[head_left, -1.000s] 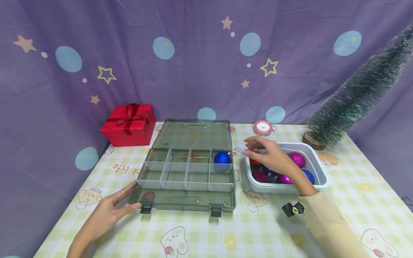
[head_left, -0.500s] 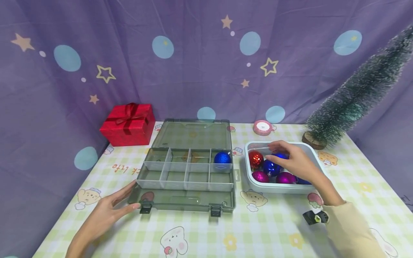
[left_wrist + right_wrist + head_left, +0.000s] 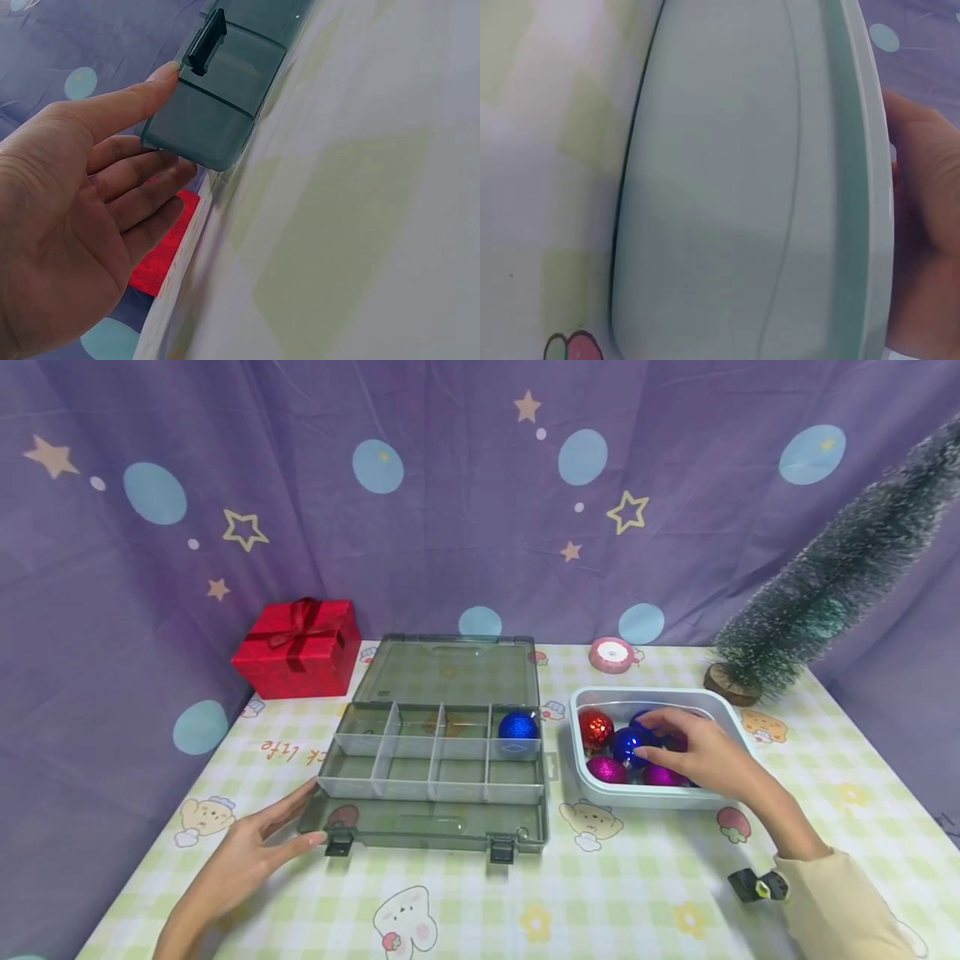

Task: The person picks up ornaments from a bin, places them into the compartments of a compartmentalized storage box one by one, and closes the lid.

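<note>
Blue bauble [image 3: 628, 749], the shiny one, sat in the pale plastic tub [image 3: 626, 796], right of centre in the head view. Right hand [image 3: 701, 752] had bent fingers down at it, but I couldn't tell if they'd gripped anything. Its wrist crossed the tub's rounded rim. Left hand [image 3: 243, 857] was relaxed, thumb against the smoky see-through case [image 3: 480, 815]. Some checked cloth [image 3: 630, 877] left room between case and tub. Glittery magenta bauble [image 3: 606, 769] sat beside the blue.
</note>
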The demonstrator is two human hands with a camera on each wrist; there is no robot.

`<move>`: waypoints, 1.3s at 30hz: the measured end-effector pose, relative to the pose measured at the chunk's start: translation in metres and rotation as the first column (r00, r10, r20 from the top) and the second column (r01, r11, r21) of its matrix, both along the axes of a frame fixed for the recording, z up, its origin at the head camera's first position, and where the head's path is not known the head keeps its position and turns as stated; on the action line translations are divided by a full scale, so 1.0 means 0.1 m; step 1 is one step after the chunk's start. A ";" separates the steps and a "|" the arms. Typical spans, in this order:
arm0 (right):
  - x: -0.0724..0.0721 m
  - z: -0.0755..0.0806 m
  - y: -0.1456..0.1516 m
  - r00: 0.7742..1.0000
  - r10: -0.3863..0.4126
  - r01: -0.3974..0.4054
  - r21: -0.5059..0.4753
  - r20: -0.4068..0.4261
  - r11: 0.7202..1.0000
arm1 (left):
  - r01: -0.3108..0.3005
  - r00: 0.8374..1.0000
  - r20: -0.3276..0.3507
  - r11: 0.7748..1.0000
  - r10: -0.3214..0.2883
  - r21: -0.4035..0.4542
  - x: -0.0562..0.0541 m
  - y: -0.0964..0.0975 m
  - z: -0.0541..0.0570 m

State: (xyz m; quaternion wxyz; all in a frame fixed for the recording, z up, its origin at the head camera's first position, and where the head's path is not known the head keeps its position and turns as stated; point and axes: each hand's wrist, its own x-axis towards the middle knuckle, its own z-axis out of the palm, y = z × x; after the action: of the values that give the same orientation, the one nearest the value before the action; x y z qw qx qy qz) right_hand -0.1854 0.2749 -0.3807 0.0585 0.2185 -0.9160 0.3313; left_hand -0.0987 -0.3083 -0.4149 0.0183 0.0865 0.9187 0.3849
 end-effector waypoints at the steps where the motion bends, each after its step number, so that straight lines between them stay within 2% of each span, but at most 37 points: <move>1: 0.00 -0.01 0.00 1.000 0.005 -0.005 0.005 0.002 1.000 | -0.002 1.000 0.000 1.000 0.002 0.001 0.00 0.00 0.00; 16: 0.04 -0.05 -0.04 1.000 0.008 -0.009 0.080 0.018 0.997 | 0.001 1.000 0.003 1.000 -0.001 0.000 0.01 0.00 -0.01; 39: -0.01 -0.05 -0.08 0.999 0.025 -0.020 0.163 -0.031 0.986 | 0.004 1.000 -0.009 1.000 -0.004 -0.011 0.01 -0.01 -0.02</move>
State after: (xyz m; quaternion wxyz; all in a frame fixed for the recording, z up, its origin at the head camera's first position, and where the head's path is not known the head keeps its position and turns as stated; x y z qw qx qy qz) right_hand -0.1859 0.2669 -0.3859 0.0517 0.2384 -0.9363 0.2525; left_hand -0.0980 -0.3092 -0.4172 0.0152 0.0900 0.9207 0.3794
